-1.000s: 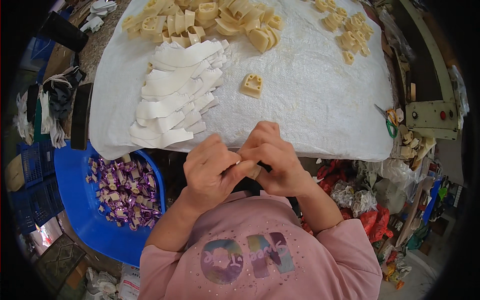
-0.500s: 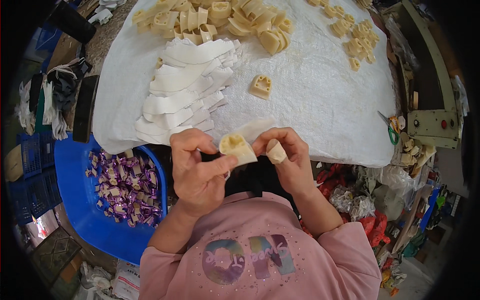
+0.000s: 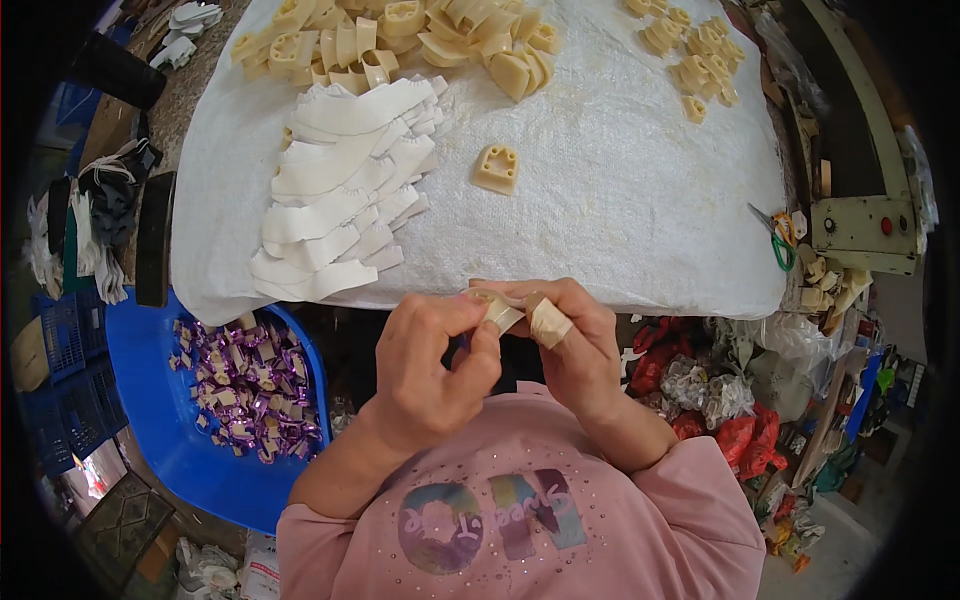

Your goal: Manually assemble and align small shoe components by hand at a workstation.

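Observation:
Close in front of me, at the table's near edge, my left hand [image 3: 435,365] is closed on a beige plastic shoe heel [image 3: 503,315], mostly hidden by fingers. My right hand [image 3: 580,345], with beige tape round its thumb, pinches at the heel's other side. A pale strip seems to lie against the heel there; its ends are hidden. A single beige heel with holes in its top [image 3: 496,169] stands upright on the cloth beyond my hands. To its left are overlapping rows of white curved strips [image 3: 335,190].
White woven cloth [image 3: 600,210] covers the table. Beige heels [image 3: 400,40] are heaped at the back, with more at far right [image 3: 710,60]. Green-handled scissors [image 3: 782,250] lie at the right edge. A blue tub [image 3: 170,440] of purple-wrapped heels stands at left.
Both hands have come together and the heel has turned, now mostly covered by fingers. The white strip that stood out beyond the heel is drawn in close. The view has shifted slightly.

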Demonstrator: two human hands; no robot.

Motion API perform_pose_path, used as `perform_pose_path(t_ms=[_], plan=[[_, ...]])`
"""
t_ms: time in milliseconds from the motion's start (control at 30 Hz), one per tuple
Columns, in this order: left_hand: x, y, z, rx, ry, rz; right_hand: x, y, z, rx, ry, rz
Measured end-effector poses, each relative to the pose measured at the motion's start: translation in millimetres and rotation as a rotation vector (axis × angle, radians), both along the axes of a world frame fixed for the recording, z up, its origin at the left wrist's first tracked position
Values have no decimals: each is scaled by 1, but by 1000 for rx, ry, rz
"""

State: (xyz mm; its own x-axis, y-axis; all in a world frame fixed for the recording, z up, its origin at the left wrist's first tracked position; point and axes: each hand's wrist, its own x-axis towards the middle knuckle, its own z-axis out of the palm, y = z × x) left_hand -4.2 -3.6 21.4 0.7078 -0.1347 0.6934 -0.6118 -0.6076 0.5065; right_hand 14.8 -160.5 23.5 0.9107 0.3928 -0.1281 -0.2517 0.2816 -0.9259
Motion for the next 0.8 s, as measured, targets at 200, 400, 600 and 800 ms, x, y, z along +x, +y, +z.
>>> perform_pose_path(t_ms=[200, 400, 600, 800], plan=[[-1, -4, 2, 79, 29, 64, 9, 1, 0, -336, -362, 52], [-4, 5, 0, -301, 285, -64, 44, -15, 0, -123, -28, 276], [2, 5, -2, -258, 155, -264, 61, -16, 0, -9, 38, 485], [2, 9, -10, -225, 215, -191, 64, -11, -3, -183, -29, 483]])
